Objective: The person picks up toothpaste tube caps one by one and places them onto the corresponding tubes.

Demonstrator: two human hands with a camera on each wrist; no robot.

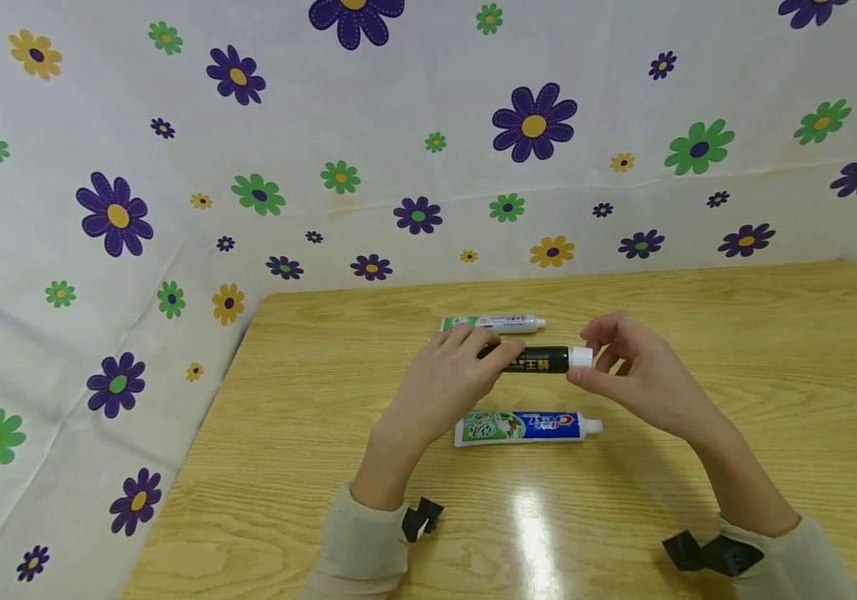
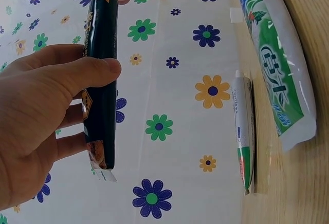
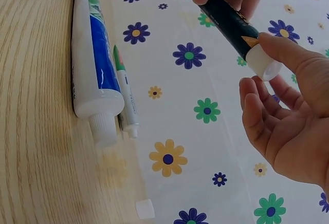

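Note:
My left hand (image 1: 447,375) grips a dark toothpaste tube (image 1: 544,360) with gold lettering, its thumb pressed along the side in the left wrist view. The tube lies nearly level in the head view, its white cap (image 3: 263,63) toward the right. At that end my right hand (image 1: 642,375) has thumb and fingertips around the cap; the right wrist view has the thumb over the tube's shoulder. Nearer me lies a larger blue and green toothpaste tube (image 1: 526,427), and beyond the held one a slim white and green tube (image 1: 507,323), partly covered by the left hand.
Both lying tubes rest on a wood-grain table (image 1: 308,467). A small white piece (image 3: 145,209) sits by the table's back edge in the right wrist view. White cloth (image 1: 398,108) with printed flowers rises behind the table and along its left side.

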